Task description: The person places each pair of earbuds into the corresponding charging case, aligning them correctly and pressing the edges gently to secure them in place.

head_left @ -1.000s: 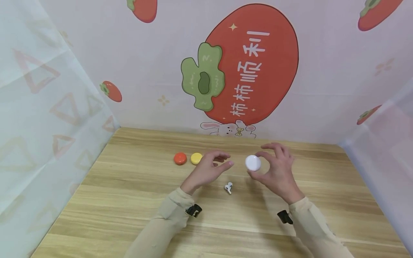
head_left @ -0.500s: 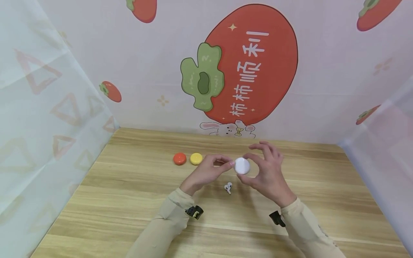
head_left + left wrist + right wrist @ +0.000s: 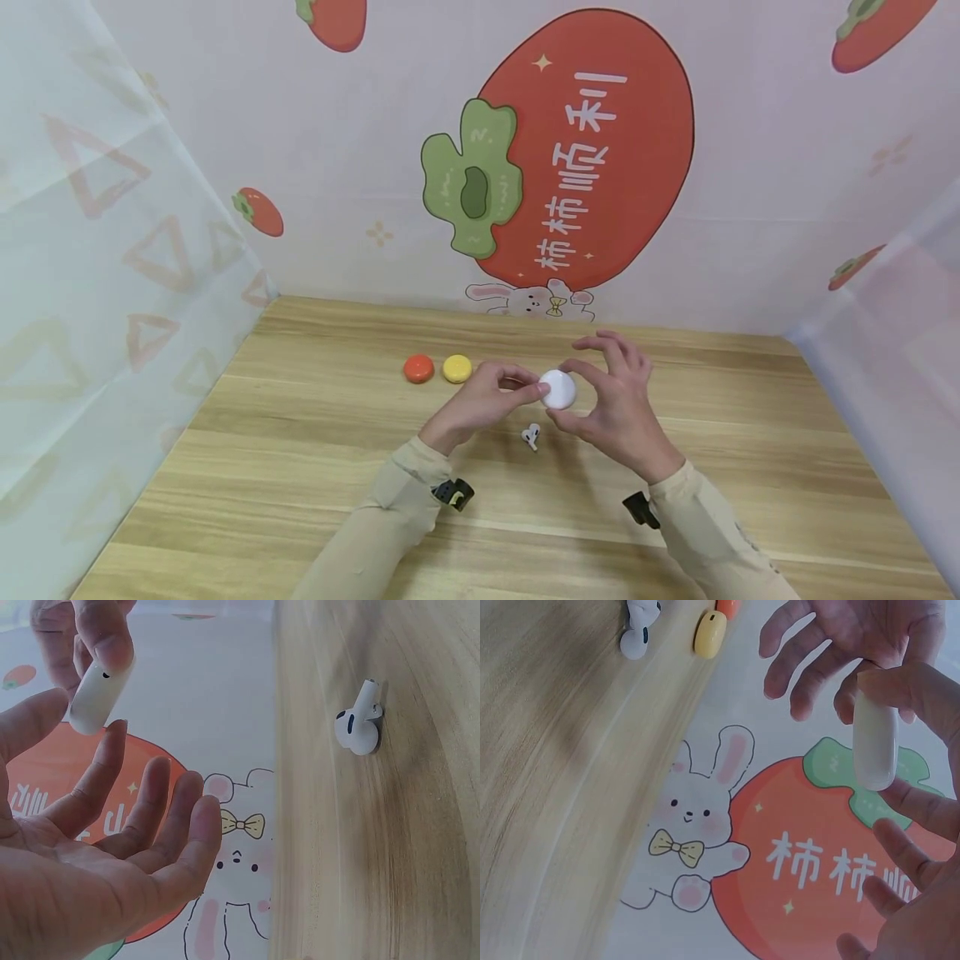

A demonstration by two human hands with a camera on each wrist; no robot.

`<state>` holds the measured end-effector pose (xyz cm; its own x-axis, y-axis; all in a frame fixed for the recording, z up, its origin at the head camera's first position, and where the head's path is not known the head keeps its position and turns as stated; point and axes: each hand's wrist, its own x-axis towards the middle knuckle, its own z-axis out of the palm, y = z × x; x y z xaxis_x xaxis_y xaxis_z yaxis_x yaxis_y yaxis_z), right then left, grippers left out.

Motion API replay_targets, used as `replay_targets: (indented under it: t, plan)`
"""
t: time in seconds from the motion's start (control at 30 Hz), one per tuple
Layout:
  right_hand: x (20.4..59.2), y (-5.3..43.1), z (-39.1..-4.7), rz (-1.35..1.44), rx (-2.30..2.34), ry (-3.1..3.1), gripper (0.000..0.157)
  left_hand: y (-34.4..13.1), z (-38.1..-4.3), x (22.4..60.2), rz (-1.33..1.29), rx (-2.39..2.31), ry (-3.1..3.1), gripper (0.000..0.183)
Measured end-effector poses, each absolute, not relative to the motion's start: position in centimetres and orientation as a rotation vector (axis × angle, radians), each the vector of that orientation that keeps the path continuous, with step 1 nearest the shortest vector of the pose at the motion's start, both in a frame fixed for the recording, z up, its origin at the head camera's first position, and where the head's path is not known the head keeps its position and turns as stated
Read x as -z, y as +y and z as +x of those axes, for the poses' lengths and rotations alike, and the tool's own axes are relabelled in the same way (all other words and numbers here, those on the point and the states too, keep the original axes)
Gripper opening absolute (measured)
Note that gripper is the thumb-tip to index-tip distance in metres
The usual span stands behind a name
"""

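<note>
A small round white case (image 3: 560, 389) is held up above the table between both hands. My right hand (image 3: 622, 408) grips it between thumb and index finger, the other fingers spread. My left hand (image 3: 483, 402) pinches its left edge with thumb and index finger. In the left wrist view the case (image 3: 96, 699) appears edge-on, with a small dark opening near its upper end. The right wrist view also shows the case (image 3: 875, 746) from its thick side. Below the hands, a pair of white earbuds (image 3: 531, 437) lies on the wood.
On the wooden table (image 3: 300, 467), an orange round case (image 3: 418, 368) and a yellow round case (image 3: 457, 368) lie left of the hands. A printed cloth backdrop (image 3: 337, 167) rises at the table's back edge, with side panels left and right.
My right hand has brought the white case leftward to my left hand, whose thumb and index finger now hold its edge. The earbuds and the coloured cases stay where they were.
</note>
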<state>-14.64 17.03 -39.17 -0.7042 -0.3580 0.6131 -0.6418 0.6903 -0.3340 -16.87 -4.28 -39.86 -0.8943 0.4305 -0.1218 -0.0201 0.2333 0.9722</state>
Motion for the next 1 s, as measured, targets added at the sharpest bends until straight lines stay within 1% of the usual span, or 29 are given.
replay_targets:
  t: [0.6, 1.0]
  plan:
    - [39.11, 16.91, -14.64, 0.758, -0.794, -2.416, 0.049, -4.58, -16.84, 39.49, 0.377, -1.712, 2.131, 0.027]
    - [39.29, 16.89, -14.89, 0.710, -0.959, -2.438, 0.047, -4.98, -16.87, 39.62, 0.398, -1.765, 2.101, 0.025]
